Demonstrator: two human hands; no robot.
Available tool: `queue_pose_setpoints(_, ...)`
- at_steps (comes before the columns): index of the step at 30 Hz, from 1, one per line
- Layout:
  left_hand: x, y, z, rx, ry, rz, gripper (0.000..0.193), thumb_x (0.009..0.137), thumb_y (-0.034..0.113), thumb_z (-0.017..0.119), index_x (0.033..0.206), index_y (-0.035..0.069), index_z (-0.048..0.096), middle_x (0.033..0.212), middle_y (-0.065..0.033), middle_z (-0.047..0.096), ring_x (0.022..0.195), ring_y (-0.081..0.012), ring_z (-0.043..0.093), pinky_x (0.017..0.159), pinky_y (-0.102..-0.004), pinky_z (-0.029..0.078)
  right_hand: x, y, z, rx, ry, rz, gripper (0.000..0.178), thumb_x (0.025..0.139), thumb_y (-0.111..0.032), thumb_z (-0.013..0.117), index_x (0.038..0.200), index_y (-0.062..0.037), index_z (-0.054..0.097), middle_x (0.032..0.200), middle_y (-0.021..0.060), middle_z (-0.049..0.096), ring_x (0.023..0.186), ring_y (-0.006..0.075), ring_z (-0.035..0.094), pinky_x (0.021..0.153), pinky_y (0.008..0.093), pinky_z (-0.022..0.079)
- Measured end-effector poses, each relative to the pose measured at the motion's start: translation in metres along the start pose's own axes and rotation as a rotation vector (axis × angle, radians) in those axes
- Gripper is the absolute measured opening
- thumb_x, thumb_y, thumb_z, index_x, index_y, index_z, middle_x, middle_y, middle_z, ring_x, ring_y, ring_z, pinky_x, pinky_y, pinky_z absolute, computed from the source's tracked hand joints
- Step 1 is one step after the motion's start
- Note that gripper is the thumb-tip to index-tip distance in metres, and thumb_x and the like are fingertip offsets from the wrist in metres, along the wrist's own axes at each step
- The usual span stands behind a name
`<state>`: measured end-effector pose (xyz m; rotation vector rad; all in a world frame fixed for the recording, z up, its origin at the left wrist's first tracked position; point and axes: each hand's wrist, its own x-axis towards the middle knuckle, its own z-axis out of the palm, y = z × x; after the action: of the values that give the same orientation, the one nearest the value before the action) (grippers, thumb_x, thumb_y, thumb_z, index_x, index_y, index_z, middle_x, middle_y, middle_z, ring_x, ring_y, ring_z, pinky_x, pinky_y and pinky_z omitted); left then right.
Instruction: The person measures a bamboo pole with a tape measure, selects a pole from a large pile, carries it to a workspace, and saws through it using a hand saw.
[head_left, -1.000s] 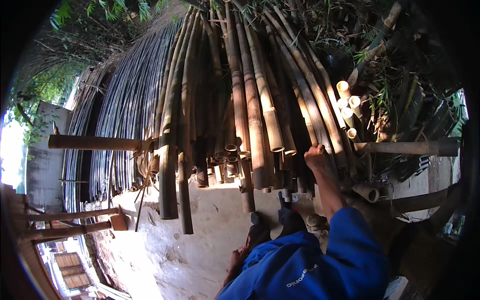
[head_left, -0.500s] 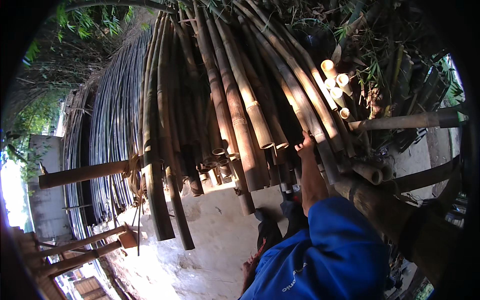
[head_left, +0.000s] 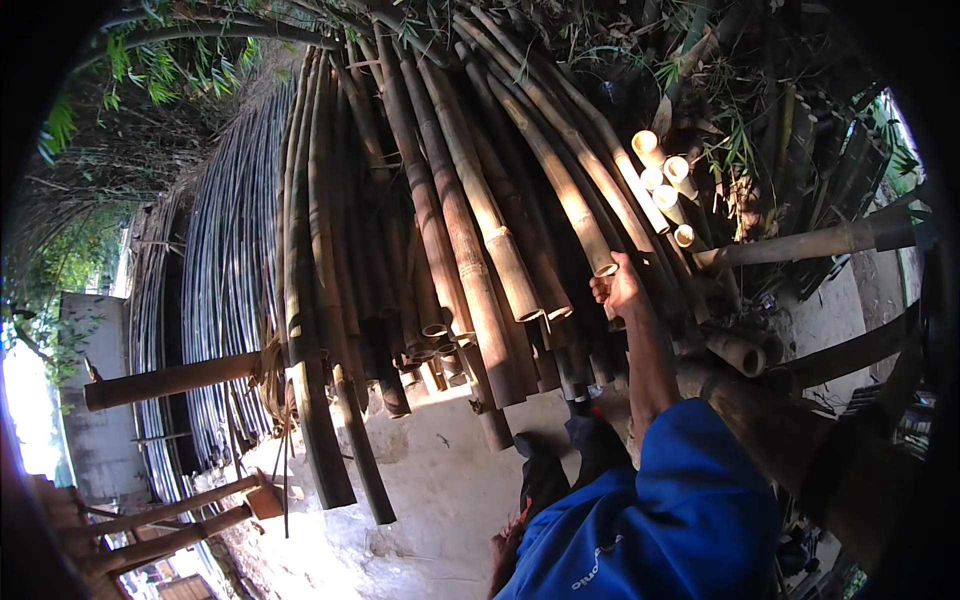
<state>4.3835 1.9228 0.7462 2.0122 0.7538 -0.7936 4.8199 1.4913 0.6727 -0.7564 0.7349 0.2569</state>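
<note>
My right hand (head_left: 622,288) reaches up from the blue sleeve to the cut end of a brown bamboo pole (head_left: 575,205). Its fingers are curled at the pole's round, hollow end, with the thumb up along the side. More bamboo poles (head_left: 497,235) lie close together left of this one, their near ends jutting toward me at different lengths. Down beside my body, my left hand (head_left: 505,545) is partly covered by the blue clothing. Its fingers cannot be made out; something red shows close to it.
Short, pale bamboo pieces (head_left: 678,175) stand bunched at the right. A horizontal bamboo bar (head_left: 790,248) juts out beside them, and a thick pole (head_left: 760,410) runs along my right. Thin dark poles (head_left: 230,270) fill the left. Below is a pale floor (head_left: 430,480).
The pole by my right hand, which stretched past it before, now shows its open end at my fingers, apparently raised. My right hand has turned and closed at that end.
</note>
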Motion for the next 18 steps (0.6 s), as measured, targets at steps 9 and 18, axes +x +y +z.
queue_pose_setpoints(9,0.035,0.011,-0.004,0.235,-0.086,0.394,0.033,0.089,0.035,0.065,0.082,0.003,0.068,0.069,-0.0114,0.064,0.065,-0.0161,0.058,0.054,-0.0360,0.045,0.053,-0.003,0.008,-1.344,0.441,-0.636,0.049,0.070,-0.027,0.084,0.096,-0.0026,0.051,0.058,0.0038,0.053,0.052,0.0172,0.057,0.041,0.0309,0.044)
queue_pose_setpoints(18,0.030,0.155,-0.014,-0.174,-0.150,-0.118,0.035,0.092,0.039,0.062,0.086,0.005,0.068,0.053,0.0030,0.047,0.043,-0.0070,0.042,0.040,-0.0255,0.031,-0.154,-0.037,0.008,0.584,-0.817,0.194,0.063,0.087,-0.053,0.054,0.115,0.0045,0.055,0.077,0.0106,0.059,0.060,0.0243,0.060,0.055,0.0374,0.053)
